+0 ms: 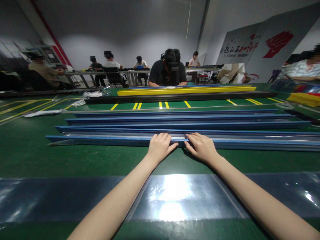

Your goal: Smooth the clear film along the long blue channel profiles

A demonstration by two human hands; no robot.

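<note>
Both hands rest on the nearest long blue channel strip (pixel 100 140), close to its middle. My left hand (pixel 160 146) has its fingers bent over the strip's near wall, with the thumb pointing right along it. Just to the right, my right hand (pixel 200 146) grips the same wall, its thumb in front and fingers over the top. A small gap separates the hands. Clear film shows inside the channel. Behind lie several more blue strips (pixel 175 126), roughly parallel. A wide transparent film (pixel 75 196) lies flat under my forearms.
The green table (pixel 112 162) has yellow marking lines. Farther back lie a long black strip (pixel 175 97) and yellow strips (pixel 187 90). Crumpled clear plastic (pixel 93 93) is at the back left. A person in dark clothes (pixel 160 75) leans over the far edge; other people sit behind.
</note>
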